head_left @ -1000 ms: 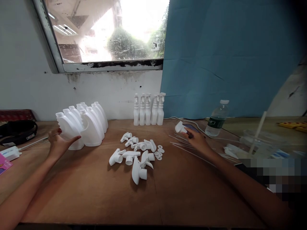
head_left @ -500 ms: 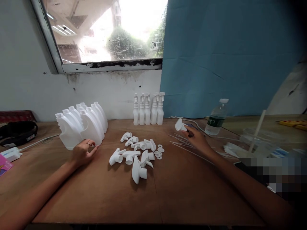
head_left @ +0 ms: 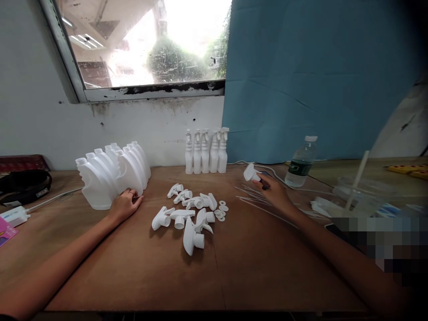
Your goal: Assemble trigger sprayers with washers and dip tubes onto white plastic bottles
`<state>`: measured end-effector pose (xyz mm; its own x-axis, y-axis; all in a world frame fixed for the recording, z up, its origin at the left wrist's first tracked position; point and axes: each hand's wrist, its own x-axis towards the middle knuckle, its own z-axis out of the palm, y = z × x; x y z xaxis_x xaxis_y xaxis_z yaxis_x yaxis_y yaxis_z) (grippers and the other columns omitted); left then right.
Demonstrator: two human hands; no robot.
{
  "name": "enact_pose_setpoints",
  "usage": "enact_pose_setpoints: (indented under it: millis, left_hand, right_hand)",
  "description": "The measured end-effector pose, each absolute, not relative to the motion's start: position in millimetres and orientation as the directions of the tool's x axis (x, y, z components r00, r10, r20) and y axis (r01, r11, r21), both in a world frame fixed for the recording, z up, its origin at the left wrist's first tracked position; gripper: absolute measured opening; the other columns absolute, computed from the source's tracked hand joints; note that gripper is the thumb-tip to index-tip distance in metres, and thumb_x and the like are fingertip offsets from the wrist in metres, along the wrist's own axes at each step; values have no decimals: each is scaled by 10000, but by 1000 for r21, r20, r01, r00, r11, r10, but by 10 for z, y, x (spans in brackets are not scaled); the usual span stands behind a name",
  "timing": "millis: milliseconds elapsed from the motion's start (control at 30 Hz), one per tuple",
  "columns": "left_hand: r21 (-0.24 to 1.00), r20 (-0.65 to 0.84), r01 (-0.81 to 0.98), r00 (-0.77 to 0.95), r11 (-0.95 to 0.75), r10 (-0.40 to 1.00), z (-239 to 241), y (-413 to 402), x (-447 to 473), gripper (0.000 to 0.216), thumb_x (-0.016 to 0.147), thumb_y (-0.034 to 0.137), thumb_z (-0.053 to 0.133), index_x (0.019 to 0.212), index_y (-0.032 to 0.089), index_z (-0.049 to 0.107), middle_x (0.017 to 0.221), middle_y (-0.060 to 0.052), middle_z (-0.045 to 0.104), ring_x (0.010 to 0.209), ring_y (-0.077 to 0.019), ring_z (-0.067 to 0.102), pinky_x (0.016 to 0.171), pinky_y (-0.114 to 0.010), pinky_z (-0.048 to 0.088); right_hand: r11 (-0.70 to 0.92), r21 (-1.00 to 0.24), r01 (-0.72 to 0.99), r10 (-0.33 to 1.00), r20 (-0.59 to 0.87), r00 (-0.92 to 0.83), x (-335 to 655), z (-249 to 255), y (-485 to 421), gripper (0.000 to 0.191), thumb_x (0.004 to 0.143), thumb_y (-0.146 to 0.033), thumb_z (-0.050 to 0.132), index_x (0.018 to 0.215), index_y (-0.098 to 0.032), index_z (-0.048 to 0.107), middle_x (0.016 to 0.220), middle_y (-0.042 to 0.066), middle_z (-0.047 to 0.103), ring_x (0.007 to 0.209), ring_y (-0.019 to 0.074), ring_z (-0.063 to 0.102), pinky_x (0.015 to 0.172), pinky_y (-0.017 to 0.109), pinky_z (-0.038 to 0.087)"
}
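I am watching the left hand [head_left: 124,206] resting against the base of the nearest white plastic handled jug [head_left: 129,176] — fingers loosely curled, touching rather than gripping it, seemingly steadying the row. The right hand [head_left: 273,191] is pinching a white plastic trigger sprayer head [head_left: 250,172], lifted clear of the brown wooden bench [head_left: 133,267], right of the loose pile of sprayer heads [head_left: 187,216], above thin white dip tubes [head_left: 254,200] — probably for fitting one.
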<state>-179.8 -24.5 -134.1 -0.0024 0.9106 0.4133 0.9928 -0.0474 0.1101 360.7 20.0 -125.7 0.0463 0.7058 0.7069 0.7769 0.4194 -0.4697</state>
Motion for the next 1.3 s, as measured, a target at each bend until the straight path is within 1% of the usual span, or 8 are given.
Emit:
enact_pose_setpoints:
  millis: [233,367,467,533,667,900,1067,1300]
  left_hand:
    - [136,449,990,-29,-36,893,-1304,-217,-1738,309,888,458,440,835,183,568,911,-60,620,752,-210,586,603,-287,367]
    - [321,580,900,59,-295,812,-1236,-532,-1335,262,902,399,467,823,177,582,745,-24,595,631,-149,530,610,-255,385]
    - [481,560,643,298,-596,773,-1164,-1008,-747,208,919,309,471,805,180,588,638,-2,547,555,-117,474,541,-230,370]
    - [459,555,340,611,-821,564,-1125,-1327,-347,124,874,222,502,789,182,583,686,-29,582,619,-131,523,596,-243,413]
    - [578,494,-121,839,-807,227,-1095,-1628,172,132,813,227,584,937,182,572,887,-87,651,868,-189,610,782,-279,499]
    - [783,270,230,712,-578,648,-1162,-1268,282,362,872,305,581,1220,206,554,1205,-115,587,1106,-246,555,989,-372,436]
    - [799,295,258,618,-543,728,-1269,-994,286,459,830,268,635,1276,209,548,1353,-122,504,1282,-285,435,1122,-446,289]
    - [981,185,-143,488,-132,853,-1329,-795,330,553,828,349,681,1299,201,433,1359,-144,478,1227,-247,511,1067,-412,390]
  right_hand:
    - [444,-467,765,701,713,29,3561,-1212,142,365,837,-399,525,1083,-171,670,920,100,676,740,240,620,710,375,497]
    - [509,-415,754,650,759,-21,3387,-1113,11,338,843,-393,549,1063,-164,664,890,90,649,729,229,604,701,364,489]
    - [568,-389,725,633,769,-84,3206,-1043,-102,302,853,-360,562,1055,-160,662,860,79,627,732,219,598,700,349,483]
    - [607,-378,699,631,764,-134,3090,-1003,-186,267,855,-331,575,1047,-165,659,874,75,627,752,214,599,715,340,481]
    - [668,-347,658,610,762,-218,2912,-935,-388,224,863,-285,598,1060,-188,640,903,65,621,787,206,601,728,323,479]
    - [743,-192,641,536,745,-397,2773,-1003,-515,251,890,-250,579,1136,-197,589,955,87,625,855,237,603,797,376,469]
    - [766,-99,635,508,700,-503,2757,-1162,-415,277,889,-213,574,1166,-203,572,1054,102,645,955,262,608,842,415,453]
    - [802,-272,532,526,744,-412,2679,-1194,-525,241,898,-254,582,1135,-208,581,1001,97,618,906,241,606,796,376,498]
